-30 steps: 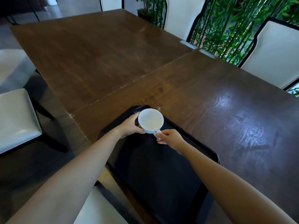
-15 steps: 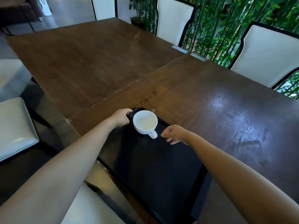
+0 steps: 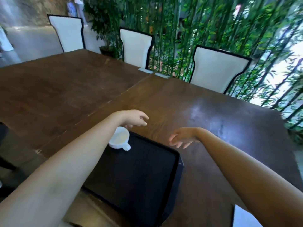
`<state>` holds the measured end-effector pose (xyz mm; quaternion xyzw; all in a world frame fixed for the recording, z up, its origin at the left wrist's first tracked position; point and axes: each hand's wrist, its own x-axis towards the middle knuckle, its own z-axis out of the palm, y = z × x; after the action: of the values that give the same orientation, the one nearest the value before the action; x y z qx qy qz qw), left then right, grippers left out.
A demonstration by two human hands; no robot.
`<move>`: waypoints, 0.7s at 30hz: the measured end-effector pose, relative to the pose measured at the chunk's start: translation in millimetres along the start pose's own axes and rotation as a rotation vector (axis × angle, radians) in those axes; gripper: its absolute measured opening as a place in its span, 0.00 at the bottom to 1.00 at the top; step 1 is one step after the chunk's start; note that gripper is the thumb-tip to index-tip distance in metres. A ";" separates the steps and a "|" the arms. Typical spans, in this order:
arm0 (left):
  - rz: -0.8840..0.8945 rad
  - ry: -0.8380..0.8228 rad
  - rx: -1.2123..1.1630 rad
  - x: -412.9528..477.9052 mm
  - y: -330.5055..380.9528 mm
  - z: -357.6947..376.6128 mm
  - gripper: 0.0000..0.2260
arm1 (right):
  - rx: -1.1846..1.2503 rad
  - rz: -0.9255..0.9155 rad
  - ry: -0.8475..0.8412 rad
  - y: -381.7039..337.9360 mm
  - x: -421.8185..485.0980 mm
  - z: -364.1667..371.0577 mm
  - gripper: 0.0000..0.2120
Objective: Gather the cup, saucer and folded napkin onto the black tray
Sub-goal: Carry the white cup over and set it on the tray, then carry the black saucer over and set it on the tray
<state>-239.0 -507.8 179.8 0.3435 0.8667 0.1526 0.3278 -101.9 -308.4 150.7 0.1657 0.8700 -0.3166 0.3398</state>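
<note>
A white cup [image 3: 120, 139] stands upright in the far left corner of the black tray [image 3: 137, 174], its handle pointing toward me. My left hand [image 3: 134, 118] hovers over the table just beyond the cup, fingers apart, holding nothing. My right hand [image 3: 182, 138] hangs to the right of the tray's far edge, fingers spread and empty. My left forearm covers the tray's left side. No saucer or napkin is in view.
The tray sits at the near edge of a long dark wooden table [image 3: 213, 115]. White chairs with black trim [image 3: 218, 71] line the far side, backed by bamboo plants [image 3: 205, 30]. A white seat corner [image 3: 244, 217] shows at lower right.
Both hands have let go of the cup, which now rests on the tray. The left hand moved beyond it and the right hand drew off to the right. The view tilted up.
</note>
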 end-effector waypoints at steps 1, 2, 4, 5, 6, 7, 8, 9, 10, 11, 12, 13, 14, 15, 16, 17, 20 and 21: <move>0.005 -0.011 0.010 2.2 15.7 3.9 0.21 | 0.002 0.020 0.013 10.0 -12.2 -2.6 0.21; 0.015 -0.025 0.012 4.6 31.5 8.5 0.21 | 0.002 0.043 0.025 20.8 -24.6 -4.9 0.21; 0.047 -0.075 0.022 11.7 62.6 18.8 0.21 | 0.004 0.095 0.045 43.9 -48.5 -9.2 0.21; 0.060 -0.109 0.037 15.4 78.5 24.5 0.21 | 0.007 0.121 0.056 56.4 -60.1 -11.2 0.21; 0.074 -0.137 0.058 18.8 94.9 30.5 0.21 | 0.012 0.146 0.066 69.0 -71.5 -13.1 0.20; 0.093 -0.154 0.077 22.4 111.0 36.6 0.21 | 0.016 0.169 0.079 82.0 -82.7 -14.9 0.20; 0.117 -0.164 0.089 26.4 127.7 43.2 0.21 | 0.021 0.188 0.095 95.2 -93.9 -16.9 0.20; 0.142 -0.172 0.097 30.7 144.7 49.9 0.20 | 0.029 0.202 0.114 109.0 -104.8 -19.1 0.19; 0.167 -0.180 0.105 35.4 162.0 57.3 0.20 | 0.040 0.213 0.136 123.2 -115.9 -20.9 0.20; 0.188 -0.191 0.112 39.8 180.1 65.1 0.20 | 0.054 0.223 0.160 138.4 -127.1 -22.3 0.20; 0.207 -0.202 0.120 44.7 198.2 73.5 0.20 | 0.068 0.236 0.180 154.5 -138.2 -23.3 0.20; 0.224 -0.213 0.128 49.5 216.1 82.3 0.20 | 0.079 0.251 0.193 170.8 -148.6 -24.0 0.20; 0.240 -0.226 0.142 54.2 234.0 92.1 0.20 | 0.086 0.268 0.201 187.5 -158.9 -24.0 0.20; 0.257 -0.241 0.163 58.4 251.3 102.5 0.20 | 0.090 0.285 0.207 204.7 -168.8 -23.9 0.20; 0.273 -0.258 0.188 62.4 267.4 113.3 0.20 | 0.094 0.302 0.213 221.7 -177.8 -23.4 0.19; 0.288 -0.276 0.211 66.3 282.7 124.9 0.20 | 0.101 0.321 0.217 239.1 -186.3 -22.4 0.19; 0.307 -0.323 0.253 79.8 325.2 161.4 0.20 | 0.147 0.374 0.218 289.0 -208.3 -16.9 0.19; 0.308 -0.335 0.259 84.4 337.7 172.9 0.20 | 0.162 0.391 0.218 304.2 -214.4 -14.7 0.19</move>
<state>-1.6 -200.0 178.3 0.5310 0.7501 0.0294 0.3931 197.2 -87.8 175.0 0.3908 0.8247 -0.2940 0.2840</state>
